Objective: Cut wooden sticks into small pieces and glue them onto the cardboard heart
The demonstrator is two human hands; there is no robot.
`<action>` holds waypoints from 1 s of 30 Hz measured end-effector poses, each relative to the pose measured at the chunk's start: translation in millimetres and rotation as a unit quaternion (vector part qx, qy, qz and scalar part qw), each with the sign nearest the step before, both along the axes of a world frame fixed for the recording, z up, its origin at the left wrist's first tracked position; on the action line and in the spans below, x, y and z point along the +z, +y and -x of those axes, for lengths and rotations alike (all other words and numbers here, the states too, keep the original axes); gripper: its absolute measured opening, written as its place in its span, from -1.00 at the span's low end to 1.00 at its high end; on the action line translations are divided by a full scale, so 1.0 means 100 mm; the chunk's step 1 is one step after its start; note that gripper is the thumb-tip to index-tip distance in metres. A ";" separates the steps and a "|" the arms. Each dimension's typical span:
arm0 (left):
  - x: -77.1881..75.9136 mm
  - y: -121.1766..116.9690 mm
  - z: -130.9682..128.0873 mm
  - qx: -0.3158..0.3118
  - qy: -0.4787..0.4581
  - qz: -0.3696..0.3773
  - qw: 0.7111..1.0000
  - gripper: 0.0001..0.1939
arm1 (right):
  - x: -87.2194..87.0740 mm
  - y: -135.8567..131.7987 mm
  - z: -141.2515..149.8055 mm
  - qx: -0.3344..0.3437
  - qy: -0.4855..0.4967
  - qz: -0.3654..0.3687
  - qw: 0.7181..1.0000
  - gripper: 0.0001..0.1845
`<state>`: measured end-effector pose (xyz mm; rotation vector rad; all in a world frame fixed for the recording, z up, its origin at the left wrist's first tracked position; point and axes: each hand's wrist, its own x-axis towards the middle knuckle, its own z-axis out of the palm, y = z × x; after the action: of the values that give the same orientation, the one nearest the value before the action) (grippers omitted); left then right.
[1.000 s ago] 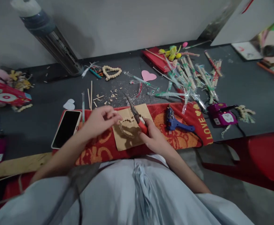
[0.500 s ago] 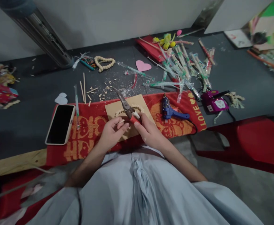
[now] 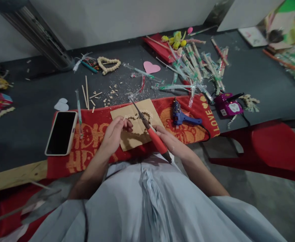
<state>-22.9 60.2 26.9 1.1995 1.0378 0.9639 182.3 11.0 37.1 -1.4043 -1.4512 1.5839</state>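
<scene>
My right hand (image 3: 169, 139) is closed on pruning shears (image 3: 159, 141) with red handles, their blades pointing up and left. Under the blades lies a brown cardboard sheet (image 3: 130, 142), bearing a curved outline of short pale stick pieces (image 3: 147, 113). The shears and my hands hide part of that outline. My left hand (image 3: 114, 132) is over the cardboard's left edge, thumb and forefinger pinched on a small pale stick piece (image 3: 124, 118). A red towel (image 3: 104, 111) with orange lettering lies beneath the cardboard.
A blue glue gun (image 3: 185, 117) lies on the towel's right, a phone (image 3: 61, 132) on its left. Beyond are cut stick bits (image 3: 109, 95), a heart-shaped stick frame (image 3: 108, 65), a pink paper heart (image 3: 152, 67) and wrapped stick bundles (image 3: 195, 64). A red chair (image 3: 276, 144) stands at right.
The shears have swung away from my left hand to the right and lower, their handles now showing. My left hand has drawn a little left, and the whole view has shifted slightly.
</scene>
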 end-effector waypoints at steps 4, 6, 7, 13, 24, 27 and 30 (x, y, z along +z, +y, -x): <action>0.05 0.04 0.00 0.021 0.090 -0.045 0.995 -0.68 | 0.00 -0.07 -0.04 0.031 0.015 -0.005 0.999 -0.57; 0.08 0.05 -0.02 0.031 0.114 -0.054 0.991 -0.66 | 0.00 -0.08 -0.05 0.047 0.019 -0.001 0.999 -0.55; 0.09 0.05 -0.03 0.035 0.121 -0.058 0.990 -0.66 | 0.00 -0.08 -0.05 0.055 0.019 0.001 0.998 -0.54; 0.13 0.06 -0.03 0.032 0.136 -0.077 0.987 -0.73 | 0.01 -0.09 -0.04 0.077 0.012 -0.001 0.997 -0.55; 0.11 0.04 -0.02 0.046 0.154 -0.036 0.986 -0.83 | 0.05 -0.07 -0.05 0.093 0.007 -0.016 0.995 -0.62; 0.10 0.03 0.00 0.033 0.163 -0.043 0.985 -0.84 | 0.05 -0.07 -0.06 0.095 0.011 -0.022 0.995 -0.56; 0.11 0.03 0.01 0.026 0.172 -0.049 0.984 -0.83 | 0.05 -0.07 -0.06 0.101 0.008 -0.026 0.994 -0.48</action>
<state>-23.7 63.2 37.6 1.4609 1.3108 0.8721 188.8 3.6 42.0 -1.2446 -1.6574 1.6626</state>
